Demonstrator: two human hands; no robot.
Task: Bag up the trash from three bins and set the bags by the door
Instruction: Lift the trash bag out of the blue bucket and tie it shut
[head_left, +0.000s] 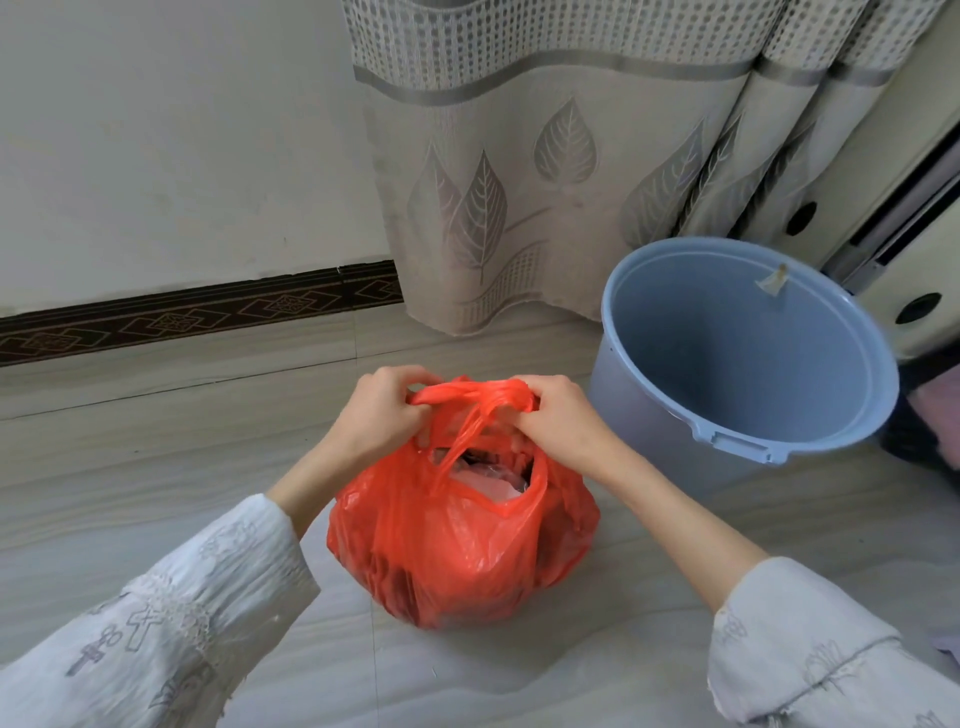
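- Two hands work at the top of a red plastic bag (457, 540) that sits on the pale wood-grain floor (156, 447), roughly midway across the visible floor and a little toward the near side.
- The left hand (382, 413) has its fingers curled round one twisted handle loop of the bag, gripping it at the bag's upper left.
- The right hand (558, 415) pinches the other handle loop at the upper right, fingers curled tight on the plastic.
- Between the two hands the handles are drawn together into a bunched strand, with thinner strips of plastic running down from it into the bag's mouth.
- The bag's mouth is partly open below the handles; pale and dark crumpled trash shows inside, too jumbled to name.
- The bag bulges round and full, its base resting flat on the floor.
- A light blue bin (748, 364) stands upright on the floor just to the right of the bag and a little farther back, near the right hand; only a small scrap clings to the far inner wall near the rim.
- A beige curtain (519, 182) with a leaf pattern hangs behind the bag and bin, its hem reaching the floor.
- A white wall (156, 130) with a dark patterned baseboard (182, 317) runs along the far left edge of the floor.
- Both forearms wear loose, pale embroidered sleeves (171, 623).
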